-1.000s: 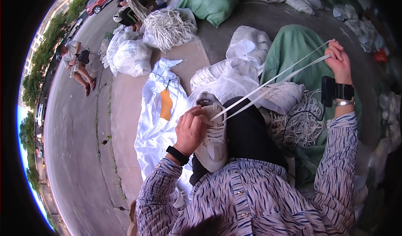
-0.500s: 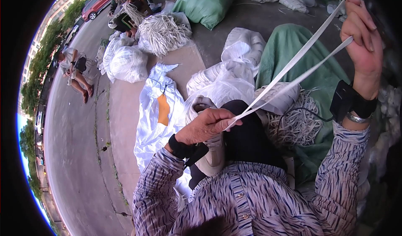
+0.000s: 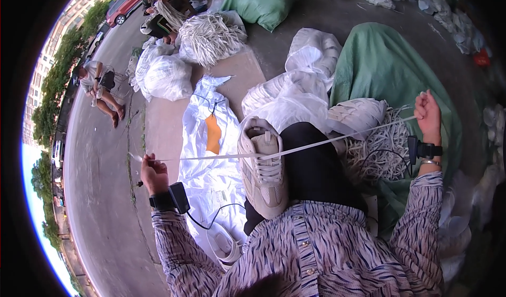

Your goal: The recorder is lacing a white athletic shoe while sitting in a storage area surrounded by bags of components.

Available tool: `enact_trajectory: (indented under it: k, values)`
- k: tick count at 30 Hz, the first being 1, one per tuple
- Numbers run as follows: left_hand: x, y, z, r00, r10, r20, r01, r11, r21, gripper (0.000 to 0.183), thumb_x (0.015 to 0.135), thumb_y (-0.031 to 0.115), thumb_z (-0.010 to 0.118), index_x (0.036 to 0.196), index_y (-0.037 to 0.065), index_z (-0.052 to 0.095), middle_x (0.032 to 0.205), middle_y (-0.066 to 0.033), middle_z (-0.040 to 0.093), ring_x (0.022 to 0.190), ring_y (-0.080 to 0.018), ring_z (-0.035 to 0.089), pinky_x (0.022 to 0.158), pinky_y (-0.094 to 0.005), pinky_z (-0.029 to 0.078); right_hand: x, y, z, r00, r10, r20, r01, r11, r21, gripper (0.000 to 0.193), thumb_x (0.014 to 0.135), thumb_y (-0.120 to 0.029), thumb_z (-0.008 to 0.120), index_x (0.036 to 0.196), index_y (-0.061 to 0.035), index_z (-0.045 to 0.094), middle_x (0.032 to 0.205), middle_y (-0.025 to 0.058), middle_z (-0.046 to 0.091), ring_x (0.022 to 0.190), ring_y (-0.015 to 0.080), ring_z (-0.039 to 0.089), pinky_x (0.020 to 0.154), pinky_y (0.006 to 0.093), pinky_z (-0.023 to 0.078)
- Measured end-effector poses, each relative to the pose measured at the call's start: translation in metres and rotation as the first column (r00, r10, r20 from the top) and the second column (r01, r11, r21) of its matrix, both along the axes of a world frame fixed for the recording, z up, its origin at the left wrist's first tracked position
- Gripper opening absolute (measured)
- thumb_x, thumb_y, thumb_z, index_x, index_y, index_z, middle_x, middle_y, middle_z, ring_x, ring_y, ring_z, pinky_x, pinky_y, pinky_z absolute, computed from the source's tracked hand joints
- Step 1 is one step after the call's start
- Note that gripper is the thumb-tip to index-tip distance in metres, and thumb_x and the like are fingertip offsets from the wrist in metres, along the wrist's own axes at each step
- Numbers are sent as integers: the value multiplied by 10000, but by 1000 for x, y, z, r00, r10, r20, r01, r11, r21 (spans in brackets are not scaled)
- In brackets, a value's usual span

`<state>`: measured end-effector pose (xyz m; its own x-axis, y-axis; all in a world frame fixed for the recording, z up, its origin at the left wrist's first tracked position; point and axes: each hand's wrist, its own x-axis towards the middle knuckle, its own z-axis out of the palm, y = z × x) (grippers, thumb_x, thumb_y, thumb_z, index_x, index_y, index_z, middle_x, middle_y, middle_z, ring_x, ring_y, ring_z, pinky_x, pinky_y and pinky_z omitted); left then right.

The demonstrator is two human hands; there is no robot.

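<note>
A long, flat white shoelace (image 3: 337,138) is stretched taut across my lap, one end in each hand. My left hand (image 3: 154,176), out to the left, pinches it, and a short tail sticks out past the fingers. At the far right my right hand (image 3: 427,110) is closed on the other end. Beneath the lace a beige sneaker (image 3: 270,191) rests on my thigh, toe toward me, with lacing across its lower tongue. Another light shoe (image 3: 224,244) lies on a shiny white sheet (image 3: 205,176) beside my left leg.
Loose white laces (image 3: 382,160) lie heaped on green cloth (image 3: 379,60) at my right. Clear plastic bags (image 3: 295,99) with white contents stand ahead. Farther off are a lace-filled bag (image 3: 211,36), a green sack (image 3: 261,4) and two seated people. An orange piece (image 3: 212,133) lies on the sheet.
The lace was doubled into a loop between my hands; now it is a single straight length. My left hand has swung out left, and my right hand has come lower.
</note>
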<state>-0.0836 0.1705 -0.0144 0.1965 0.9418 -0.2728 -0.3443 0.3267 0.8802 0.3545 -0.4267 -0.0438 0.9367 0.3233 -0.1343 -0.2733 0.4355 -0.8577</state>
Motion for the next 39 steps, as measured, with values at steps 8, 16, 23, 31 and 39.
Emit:
enact_trajectory:
  k: [8,16,23,31,39]
  values:
    - [25,-44,-28,943,-87,-321,132,984,120,190,954,255,477,955,114,604,637,65,464,430,-26,319,355,-213,230,-112,170,-10,769,613,182,-374,662,-650,207,837,-45,513,1021,16,584,720,64,638,627,104,604,531,238,473]
    - [97,-184,-22,572,-331,-751,807,391,443,157,942,119,496,871,-6,559,801,-59,510,638,-126,517,594,-251,448,-185,233,-14,559,744,366,-341,609,-716,72,817,-39,546,850,-1,598,656,88,629,561,157,625,526,279,486]
    - [77,-178,-35,536,-563,-629,841,419,342,165,914,136,574,840,-11,586,762,-10,576,655,-45,486,605,-198,410,-189,243,-24,495,708,503,-164,645,-746,71,778,-74,610,771,-4,608,623,131,614,569,225,627,535,338,472]
    - [74,-182,-37,596,-643,-481,791,573,214,190,881,169,638,865,-21,641,740,18,618,651,-30,487,601,-181,394,-189,248,-6,572,796,198,-385,473,-793,94,775,-101,614,746,-18,580,624,151,598,599,283,626,538,358,480]
    - [77,-182,-35,595,-647,-477,788,586,188,217,896,186,605,809,-13,616,714,2,601,639,-48,508,582,-209,421,-193,249,-11,389,743,545,-180,642,-746,80,797,-74,588,757,-18,546,666,139,612,610,287,624,543,345,487]
